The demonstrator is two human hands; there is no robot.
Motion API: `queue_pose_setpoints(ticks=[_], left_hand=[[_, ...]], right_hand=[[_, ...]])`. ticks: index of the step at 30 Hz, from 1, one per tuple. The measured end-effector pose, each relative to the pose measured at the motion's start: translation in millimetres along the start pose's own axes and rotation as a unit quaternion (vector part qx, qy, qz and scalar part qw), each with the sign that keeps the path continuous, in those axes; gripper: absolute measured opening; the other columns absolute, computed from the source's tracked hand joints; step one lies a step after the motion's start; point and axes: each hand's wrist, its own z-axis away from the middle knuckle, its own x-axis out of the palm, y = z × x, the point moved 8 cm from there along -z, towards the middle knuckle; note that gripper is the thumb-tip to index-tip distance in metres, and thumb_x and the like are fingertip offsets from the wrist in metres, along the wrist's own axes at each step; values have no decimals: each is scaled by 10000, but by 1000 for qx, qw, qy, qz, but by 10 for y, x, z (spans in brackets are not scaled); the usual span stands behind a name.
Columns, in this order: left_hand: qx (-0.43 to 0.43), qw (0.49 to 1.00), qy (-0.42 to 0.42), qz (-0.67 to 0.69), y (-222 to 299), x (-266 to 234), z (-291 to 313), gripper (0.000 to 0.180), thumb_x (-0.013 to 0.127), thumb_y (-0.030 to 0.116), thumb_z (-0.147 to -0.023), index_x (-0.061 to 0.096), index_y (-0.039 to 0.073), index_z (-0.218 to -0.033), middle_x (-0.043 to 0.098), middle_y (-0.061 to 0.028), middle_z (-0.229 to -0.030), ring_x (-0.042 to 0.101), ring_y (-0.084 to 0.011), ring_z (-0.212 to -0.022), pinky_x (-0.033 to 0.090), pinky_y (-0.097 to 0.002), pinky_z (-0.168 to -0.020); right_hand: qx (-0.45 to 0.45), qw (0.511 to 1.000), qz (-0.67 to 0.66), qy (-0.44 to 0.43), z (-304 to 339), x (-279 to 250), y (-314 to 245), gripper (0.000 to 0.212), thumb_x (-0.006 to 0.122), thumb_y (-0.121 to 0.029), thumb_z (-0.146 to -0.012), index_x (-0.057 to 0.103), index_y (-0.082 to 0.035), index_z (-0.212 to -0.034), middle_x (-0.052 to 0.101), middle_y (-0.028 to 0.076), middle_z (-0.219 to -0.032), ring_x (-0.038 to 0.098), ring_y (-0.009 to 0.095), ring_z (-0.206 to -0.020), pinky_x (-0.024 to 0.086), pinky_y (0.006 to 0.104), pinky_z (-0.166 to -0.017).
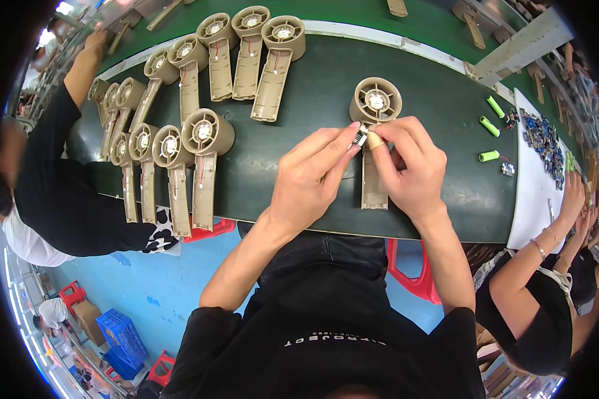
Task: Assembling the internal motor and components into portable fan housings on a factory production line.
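My left hand (313, 171) pinches a small dark circuit board (360, 138) with a white connector on it, between thumb and fingertips. Close against it, my right hand (412, 166) is closed, its fingertips meeting the board's edge. A beige cover sits on one of the right fingers (375, 141). What the right fingertips pinch is too small and hidden to make out. Just beyond both hands lies a tan handheld fan shell (376, 100), its round grille at the far end. The handle half (374, 189) points toward me, partly covered by my hands.
Several similar fan shells (273, 86) stand in rows at left on the dark green table (313, 66). To the right lie green battery cells (489, 126) and a white sheet (522, 199) bearing a pile of circuit boards (544, 147). Co-workers' arms (526, 266) reach in from both sides.
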Motion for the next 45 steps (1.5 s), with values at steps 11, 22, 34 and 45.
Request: queue_pose_setpoints(ticks=[11, 22, 34, 45], left_hand=[[32, 999, -33, 1, -15, 14, -15, 331, 660, -77, -809, 653, -30, -1136, 634, -122, -872, 622, -251, -746, 502, -337, -646], [54, 997, -55, -11, 30, 48, 20, 317, 665, -79, -809, 671, -25, -1121, 664, -124, -909, 647, -235, -749, 518, -323, -634], [-57, 997, -37, -25, -61, 169, 121, 557, 678, 139, -823, 434, -21, -1298, 582, -198, -1123, 584, -364, -969, 448, -454, -853], [-204, 972, 17, -119, -677, -1565, -1378, 440, 617, 175, -898, 480, 39, -1294, 662, -192, -984, 659, -286, -893, 512, -393, -794]], right_hand=[[-71, 997, 37, 18, -14, 10, -135, 159, 687, 54, -762, 643, -1, -904, 636, 105, -848, 641, 244, -680, 513, 305, -582], [-83, 996, 39, 21, 62, -35, -147, 148, 697, 54, -762, 653, -2, -892, 639, 98, -838, 643, 229, -662, 509, 297, -547], [28, 999, -15, 37, -53, -100, -2, 215, 640, -47, -887, 648, -17, -1100, 616, 89, -893, 600, 181, -747, 478, 282, -634], [253, 956, -145, 25, 191, -113, 455, 405, 584, -98, -955, 479, -24, -1339, 557, 30, -925, 458, 34, -598, 367, 177, -494]])
